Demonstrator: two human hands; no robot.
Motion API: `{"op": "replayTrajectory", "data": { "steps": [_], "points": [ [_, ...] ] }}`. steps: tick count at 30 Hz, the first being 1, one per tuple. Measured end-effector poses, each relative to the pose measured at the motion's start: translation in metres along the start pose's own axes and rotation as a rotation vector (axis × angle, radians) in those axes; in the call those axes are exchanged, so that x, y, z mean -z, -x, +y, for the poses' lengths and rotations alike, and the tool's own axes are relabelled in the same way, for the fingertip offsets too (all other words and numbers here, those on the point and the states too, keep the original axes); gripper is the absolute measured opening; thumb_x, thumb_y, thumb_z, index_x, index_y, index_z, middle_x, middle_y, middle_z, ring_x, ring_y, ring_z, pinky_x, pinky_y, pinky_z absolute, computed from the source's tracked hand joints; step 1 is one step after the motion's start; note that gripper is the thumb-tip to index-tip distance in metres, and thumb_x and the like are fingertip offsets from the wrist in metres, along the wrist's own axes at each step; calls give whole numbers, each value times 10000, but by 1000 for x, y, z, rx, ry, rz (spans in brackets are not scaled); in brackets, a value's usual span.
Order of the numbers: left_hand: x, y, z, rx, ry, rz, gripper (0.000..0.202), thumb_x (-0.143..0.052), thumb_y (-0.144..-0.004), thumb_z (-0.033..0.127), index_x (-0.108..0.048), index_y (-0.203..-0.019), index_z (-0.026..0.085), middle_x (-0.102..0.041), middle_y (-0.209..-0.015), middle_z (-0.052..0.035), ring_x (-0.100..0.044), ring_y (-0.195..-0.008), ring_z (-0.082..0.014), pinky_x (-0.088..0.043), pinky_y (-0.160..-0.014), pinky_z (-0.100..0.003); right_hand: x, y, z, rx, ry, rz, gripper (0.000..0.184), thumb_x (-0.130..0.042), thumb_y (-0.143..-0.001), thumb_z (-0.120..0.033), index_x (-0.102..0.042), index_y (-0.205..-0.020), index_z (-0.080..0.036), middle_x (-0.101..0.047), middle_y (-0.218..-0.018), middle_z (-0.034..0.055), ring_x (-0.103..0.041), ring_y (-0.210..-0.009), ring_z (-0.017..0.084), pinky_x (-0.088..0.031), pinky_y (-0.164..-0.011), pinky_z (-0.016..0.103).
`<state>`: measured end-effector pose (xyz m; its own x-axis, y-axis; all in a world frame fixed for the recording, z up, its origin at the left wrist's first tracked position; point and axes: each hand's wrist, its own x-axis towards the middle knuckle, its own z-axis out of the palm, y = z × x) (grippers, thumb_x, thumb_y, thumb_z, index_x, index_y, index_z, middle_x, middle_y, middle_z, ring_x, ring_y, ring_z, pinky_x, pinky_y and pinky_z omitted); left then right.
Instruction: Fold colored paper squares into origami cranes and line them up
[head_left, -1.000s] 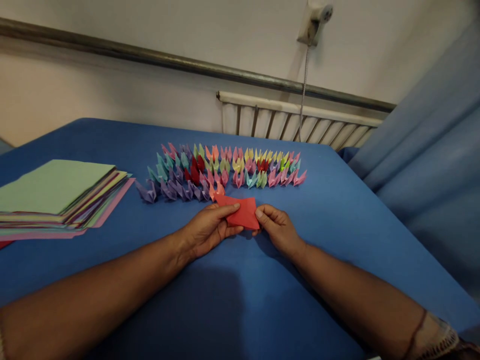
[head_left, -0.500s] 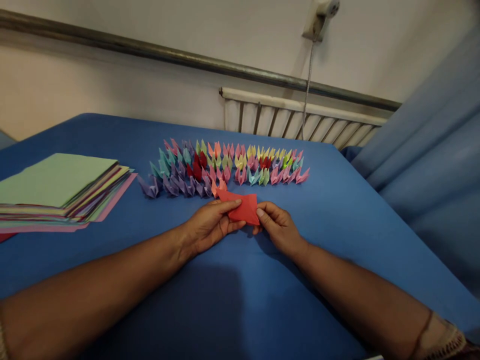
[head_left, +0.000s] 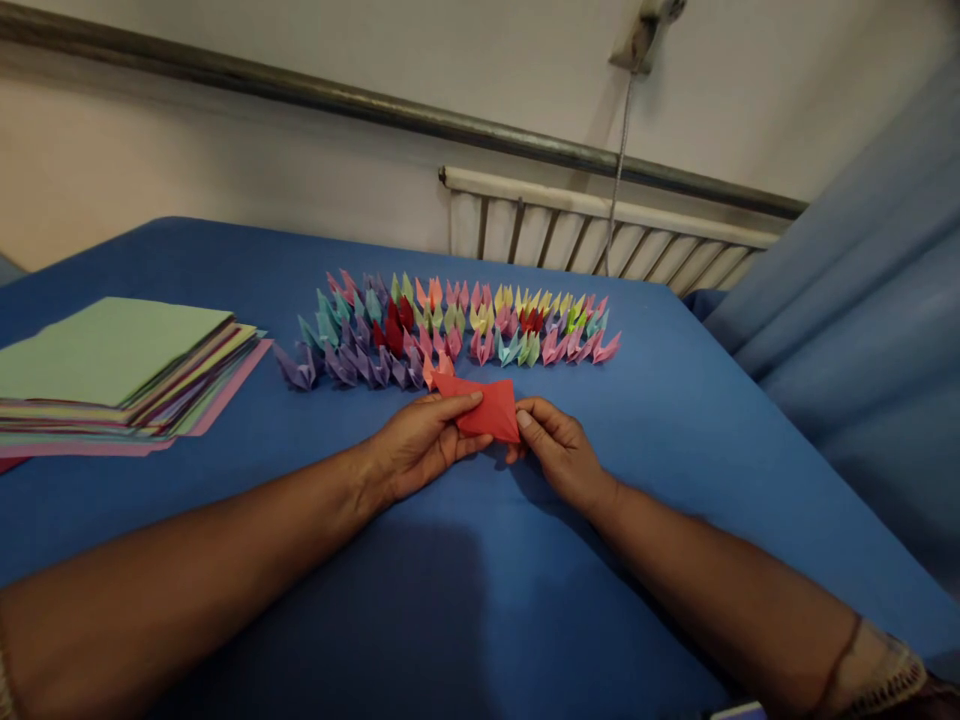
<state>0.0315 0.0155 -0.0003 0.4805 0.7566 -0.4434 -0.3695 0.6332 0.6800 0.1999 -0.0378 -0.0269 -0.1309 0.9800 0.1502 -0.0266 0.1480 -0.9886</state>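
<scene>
Left hand (head_left: 420,448) grips 1 folded red paper piece (head_left: 496,408), thumb on top; right hand (head_left: 562,455) pinches its right edge. Piece is held over the blue worktop (head_left: 675,430), near multicoloured folded-paper cranes (head_left: 454,320). Coloured square paper stack (head_left: 127,350) lies left.

Dim light from out of view is falling on the table (head_left: 675,410). A broad, soft-edged shadow (head_left: 405,620) is darkening its near part; another is lying along the right arm (head_left: 712,580). The rail (head_left: 337,97) is catching a faint sheen. The lens is stretching both arms (head_left: 225,550) and darkening the top right corner. The red paper (head_left: 495,408) is showing clearly; the cranes (head_left: 481,318) are softening.
</scene>
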Motion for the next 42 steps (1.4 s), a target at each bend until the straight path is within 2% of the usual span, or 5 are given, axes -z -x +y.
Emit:
{"op": "replayTrajectory", "data": {
  "steps": [23, 28, 35, 38, 42],
  "points": [
    [-2, 3, -2, -70, -66, 6, 125, -595, -852, 77, -647, -965, 86, -714, -858, -102, -698, -709, -164, -603, -622, -245, 0, -1, 1, -13, -20, 9, 244, -561, -859, -446, -569, -885, -203, -587, -683, -26, -549, -594, 112, -464, -613, 268],
    [-3, 7, -4, -123, -227, -4, 132, -650, -834, 153, -666, -954, 101, -709, -766, -83, -666, -595, -137, -560, -488, -184, 1, -2, 4, 8, 17, 78, 226, -620, -789, -340, -555, -965, -213, -632, -880, 19, -585, -755, 143, -484, -704, 290],
    [-4, 11, -7, -99, -430, -24, 229, -681, -805, 264, -701, -967, 104, -697, -802, -88, -623, -563, -113, -516, -428, -155, 6, -2, 2, 200, 213, 93, 590, -634, -748, -180, -480, -1303, -310, -510, -1263, 58, -569, -966, 166, -479, -854, 334],
    [-4, 13, -8, -48, -463, -107, 245, -676, -805, 326, -711, -926, 117, -667, -781, -73, -603, -584, -117, -527, -437, -173, 8, -1, -5, 322, 307, 72, 418, -656, -778, -219, -605, -1185, -302, -519, -1265, 59, -489, -1187, 217, -382, -1027, 406],
    [0, 12, -12, -33, -505, -160, 295, -670, -802, 415, -700, -814, 122, -583, -667, -28, -548, -540, -108, -554, -473, -226, 7, -2, -5, 239, 257, 62, 157, -677, -804, -298, -673, -956, -257, -610, -1103, 57, -561, -1083, 213, -418, -982, 402]
  ]
}}
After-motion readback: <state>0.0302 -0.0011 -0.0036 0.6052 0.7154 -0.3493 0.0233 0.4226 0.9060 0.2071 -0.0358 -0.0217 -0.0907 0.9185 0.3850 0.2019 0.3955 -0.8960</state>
